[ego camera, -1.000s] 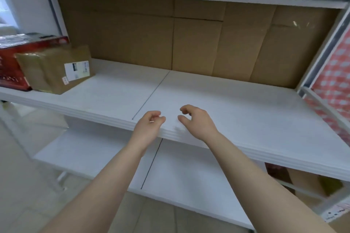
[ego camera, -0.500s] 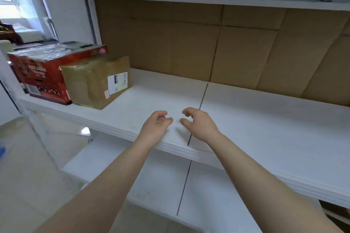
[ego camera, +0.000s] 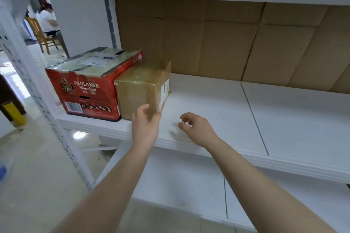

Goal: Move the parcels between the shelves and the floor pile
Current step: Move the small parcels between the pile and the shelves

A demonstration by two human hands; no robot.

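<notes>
My left hand [ego camera: 145, 125] at the near right corner of the small brown cardboard parcel [ego camera: 140, 89], my right hand [ego camera: 197, 130] over bare shelf

The parcel stands at the left end of the flat white middle shelf board [ego camera: 217, 104], close to its near edge, and presses against the red printed beer carton [ego camera: 89, 85] on its left; to its right the board runs wide and bare to the creased brown cardboard backing [ego camera: 227, 43] at the far side. The parcel is boxy, wrapped in glossy, wrinkled tape, with a white label on its right face. My left hand is spread wide, thumb before the front face; I cannot tell if it touches. My right hand hangs loosely curled, holding nothing, above the shelf's near lip
</notes>
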